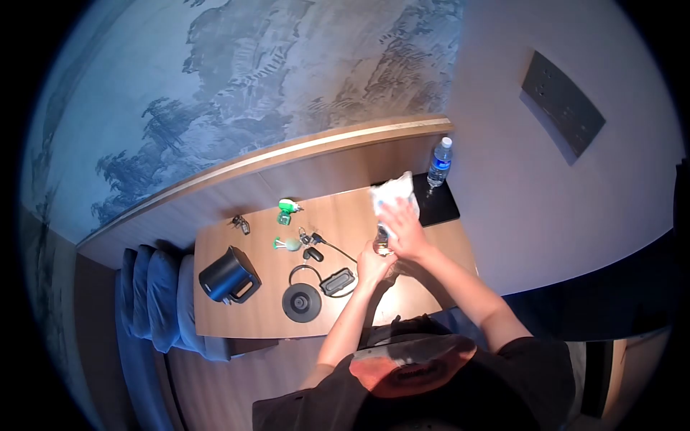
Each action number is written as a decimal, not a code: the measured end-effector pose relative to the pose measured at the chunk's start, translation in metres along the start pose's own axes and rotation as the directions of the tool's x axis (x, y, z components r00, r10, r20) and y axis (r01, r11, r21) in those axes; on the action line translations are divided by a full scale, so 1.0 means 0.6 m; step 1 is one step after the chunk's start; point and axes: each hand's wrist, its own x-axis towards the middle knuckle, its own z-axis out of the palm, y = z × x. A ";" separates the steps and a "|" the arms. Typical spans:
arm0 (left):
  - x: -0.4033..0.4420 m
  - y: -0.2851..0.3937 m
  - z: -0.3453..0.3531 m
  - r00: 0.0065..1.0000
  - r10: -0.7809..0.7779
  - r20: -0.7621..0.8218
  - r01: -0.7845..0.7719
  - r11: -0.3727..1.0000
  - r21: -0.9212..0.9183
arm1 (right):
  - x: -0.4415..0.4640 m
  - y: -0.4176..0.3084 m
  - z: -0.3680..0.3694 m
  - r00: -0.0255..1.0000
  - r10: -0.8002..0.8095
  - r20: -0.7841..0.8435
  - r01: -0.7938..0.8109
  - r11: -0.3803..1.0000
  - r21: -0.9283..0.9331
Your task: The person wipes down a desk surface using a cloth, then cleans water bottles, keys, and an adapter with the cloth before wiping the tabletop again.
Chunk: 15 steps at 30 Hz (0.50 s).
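With your hands as the clock's centre and twelve pointing away from you, the near side of the bench (374, 316) holds a round black base (302, 302) at eight o'clock. Between seven and eight, closer to you than your hands, lies a dark rectangular block (338, 283), with a cable running by it. Farther out, between eight and nine, a dark kettle (223, 276) stands with its handle toward the base; blue cushions (162, 298) sit beyond the bench's edge on that side.

Your left hand (374, 263) comes next, its fingers curled around the lower end of a small glassy object (383, 241), which is partly hidden between your hands. At nine lie a small black piece (313, 254) and a pale green-tipped item (289, 244).

Just past the object, your right hand (404, 221) has its fingers spread against a white cloth (395, 189); blur keeps you from telling whether they pinch it. Between nine and ten sits a green-and-white item (287, 210).

At two o'clock lies a black tray (442, 206), with a clear water bottle (440, 164) upright at one. Farthest off, a mural (273, 72) covers the wall at eleven.
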 end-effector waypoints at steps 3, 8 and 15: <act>-0.021 -0.004 0.056 0.995 -0.040 -0.091 0.034 0.998 -0.060 | -0.059 -0.010 -0.020 0.966 -0.161 0.204 0.155 0.987 0.043; -0.071 0.011 0.089 0.986 -0.134 -0.102 0.147 0.981 0.125 | -0.085 0.013 -0.059 0.917 -0.296 0.268 0.301 0.953 0.023; -0.120 0.035 0.130 0.952 -0.068 -0.300 0.141 0.963 0.228 | -0.074 0.045 -0.065 0.894 -0.429 0.127 0.435 0.900 -0.020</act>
